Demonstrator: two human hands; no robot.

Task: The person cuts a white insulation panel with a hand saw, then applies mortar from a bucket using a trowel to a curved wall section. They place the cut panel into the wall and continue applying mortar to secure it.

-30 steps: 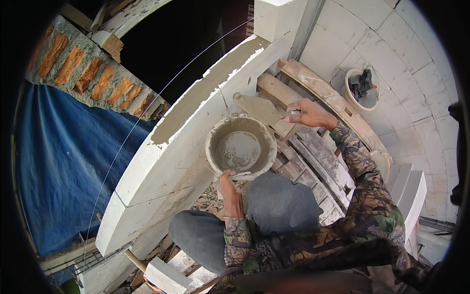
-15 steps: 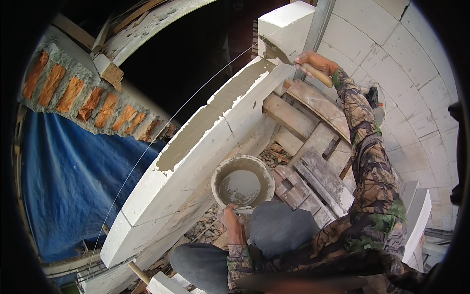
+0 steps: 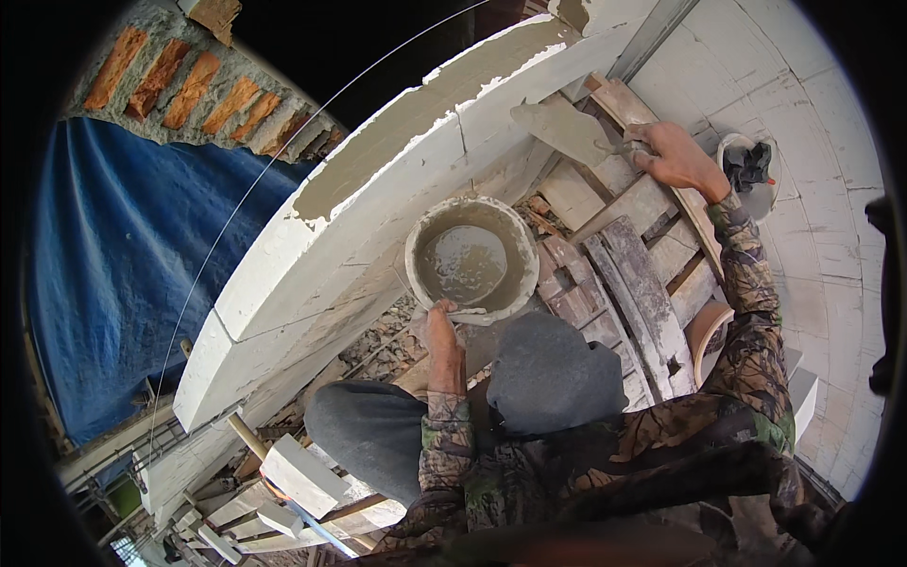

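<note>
My right hand (image 3: 673, 156) is closed on a trowel, its grey mortar-smeared blade (image 3: 564, 128) pointing left over the wooden boards, apart from the wall. My left hand (image 3: 442, 342) grips the near edge of a round bucket (image 3: 532, 269). Wet grey mortar (image 3: 463, 263) lies in the bucket. Left of it runs a low curved wall of white blocks (image 3: 378, 231), its top coated with a strip of spread mortar (image 3: 397, 142). Another mortar patch is on the block at the strip's far end.
A string (image 3: 248, 194) stretches along the wall's outer side. A blue tarp (image 3: 123, 274) hangs beneath broken brickwork (image 3: 194, 90) at left. Wooden boards (image 3: 638, 293) lie beside my knees. A white bucket (image 3: 751, 194) with a dark item stands by the right-hand block wall (image 3: 822, 312).
My right hand has drawn the trowel back from the upright end block, toward me and right, over the boards. My left hand stays at the bucket. The view has shifted downward.
</note>
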